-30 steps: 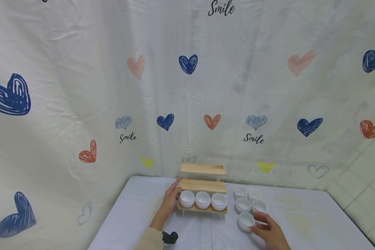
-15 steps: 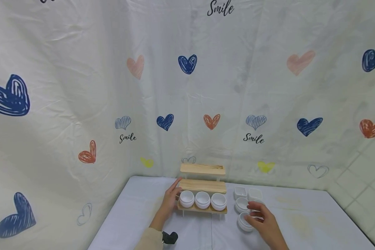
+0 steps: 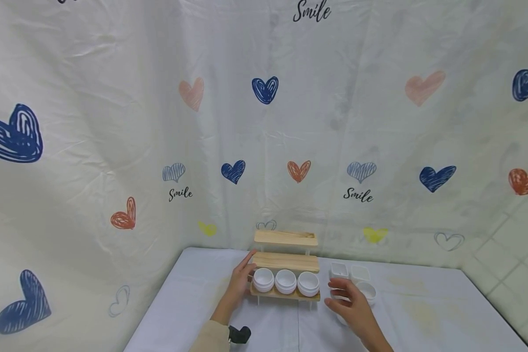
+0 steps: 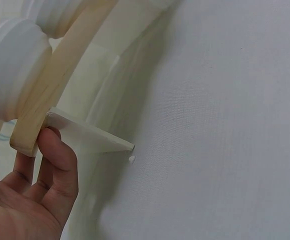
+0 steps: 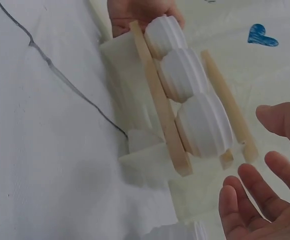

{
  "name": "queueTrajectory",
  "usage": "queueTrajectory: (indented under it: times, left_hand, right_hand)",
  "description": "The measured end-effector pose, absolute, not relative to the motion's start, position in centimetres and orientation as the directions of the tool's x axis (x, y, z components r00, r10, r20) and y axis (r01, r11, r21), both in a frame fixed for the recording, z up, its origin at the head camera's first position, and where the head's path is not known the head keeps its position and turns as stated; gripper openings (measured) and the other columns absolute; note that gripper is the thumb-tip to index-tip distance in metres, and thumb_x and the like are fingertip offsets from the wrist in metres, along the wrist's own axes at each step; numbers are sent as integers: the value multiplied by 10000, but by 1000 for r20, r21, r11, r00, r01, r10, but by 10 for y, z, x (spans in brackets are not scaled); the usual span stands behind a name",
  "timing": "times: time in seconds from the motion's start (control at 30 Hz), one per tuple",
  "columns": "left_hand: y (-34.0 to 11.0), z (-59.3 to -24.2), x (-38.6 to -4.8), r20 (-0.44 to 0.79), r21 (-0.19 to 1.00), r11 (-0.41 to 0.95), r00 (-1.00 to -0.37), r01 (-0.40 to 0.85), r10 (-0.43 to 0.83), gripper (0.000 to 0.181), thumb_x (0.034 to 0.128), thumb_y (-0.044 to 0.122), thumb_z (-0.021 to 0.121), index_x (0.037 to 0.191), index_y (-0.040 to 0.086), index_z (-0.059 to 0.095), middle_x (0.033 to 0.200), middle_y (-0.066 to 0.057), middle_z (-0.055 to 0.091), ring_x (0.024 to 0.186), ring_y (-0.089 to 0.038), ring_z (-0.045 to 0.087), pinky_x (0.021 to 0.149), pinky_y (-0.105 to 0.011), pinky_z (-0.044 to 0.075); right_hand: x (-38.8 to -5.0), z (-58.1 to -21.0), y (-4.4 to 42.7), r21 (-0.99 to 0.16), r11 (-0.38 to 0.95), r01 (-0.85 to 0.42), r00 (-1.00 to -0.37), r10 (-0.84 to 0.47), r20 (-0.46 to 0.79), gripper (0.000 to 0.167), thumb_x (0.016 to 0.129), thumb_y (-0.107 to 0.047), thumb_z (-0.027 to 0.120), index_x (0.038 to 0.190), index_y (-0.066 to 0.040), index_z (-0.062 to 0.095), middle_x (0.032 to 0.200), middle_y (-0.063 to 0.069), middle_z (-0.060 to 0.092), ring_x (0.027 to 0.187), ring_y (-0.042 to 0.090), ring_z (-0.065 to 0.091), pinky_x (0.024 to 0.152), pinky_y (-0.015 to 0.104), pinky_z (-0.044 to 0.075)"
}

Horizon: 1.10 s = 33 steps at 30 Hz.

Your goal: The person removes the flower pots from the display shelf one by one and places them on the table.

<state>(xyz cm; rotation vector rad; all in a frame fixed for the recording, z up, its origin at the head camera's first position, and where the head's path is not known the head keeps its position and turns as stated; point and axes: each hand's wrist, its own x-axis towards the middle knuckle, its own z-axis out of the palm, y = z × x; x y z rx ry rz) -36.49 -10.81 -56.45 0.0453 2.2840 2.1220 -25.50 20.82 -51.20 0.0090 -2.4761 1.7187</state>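
Note:
A three-tier wooden stand (image 3: 286, 262) on white supports stands at the back of the table. Three round white bowls (image 3: 285, 281) sit in a row on its lowest board. At the stand's left end is my left hand (image 3: 239, 283); the left wrist view shows its thumb and fingers pinching the end of the lowest board (image 4: 27, 132). My right hand (image 3: 353, 307) hovers between the stand and the loose dishes, fingers spread and loosely bent. Nothing lies between them in the right wrist view, where the bowls on the board (image 5: 205, 125) appear beyond the fingertips.
Right of the stand, two square white dishes (image 3: 339, 270) stand behind a round bowl (image 3: 367, 292). More round bowls there are mostly hidden by my right hand. A white cloth covers the table (image 3: 422, 313). Behind it hangs a curtain (image 3: 264, 137) with hearts printed on it.
My right hand has let go of the nearest loose bowl and moved left toward the stand with nothing in it. The left hand and stand have stayed put.

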Motion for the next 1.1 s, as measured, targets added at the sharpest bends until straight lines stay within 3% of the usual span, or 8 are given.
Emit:
queueTrajectory:
  times: [0.2,0.7,0.97,1.1]
  left_hand:
    - [-109,-564,-365,7,997,72,-999,10,39,522,1012,351,517,1532,369,467,1036,-75,631,865,-206,526,733,-334,430]
    - [-107,-563,-363,12,995,94,-999,15,32,536,1040,314,478,1572,295,417,1021,-83,606,868,-215,500,736,-341,412]
    - [-109,-565,-364,38,997,72,-998,42,52,539,1027,326,502,1561,314,433,1057,-77,636,878,-191,531,745,-326,435]
    - [-109,-565,-364,14,998,66,-998,18,54,536,1017,338,513,1549,349,446,1065,-94,630,893,-201,531,729,-326,447]
  right_hand:
    - [-262,-517,199,-942,317,-105,-991,50,128,571,831,-98,827,1346,-58,585,1308,147,648,1156,249,632,883,221,532]
    - [-274,-520,182,-944,321,-81,-994,43,100,616,812,-141,852,1353,-37,575,1340,152,630,1188,279,617,884,227,509]
    - [-282,-522,177,-929,365,-62,-995,56,88,620,808,-172,857,1351,-54,581,1332,122,642,1225,275,611,965,366,511]
    - [-285,-527,176,-922,378,-82,-992,53,111,613,805,-164,858,1345,-57,588,1309,117,654,1190,249,616,944,372,507]
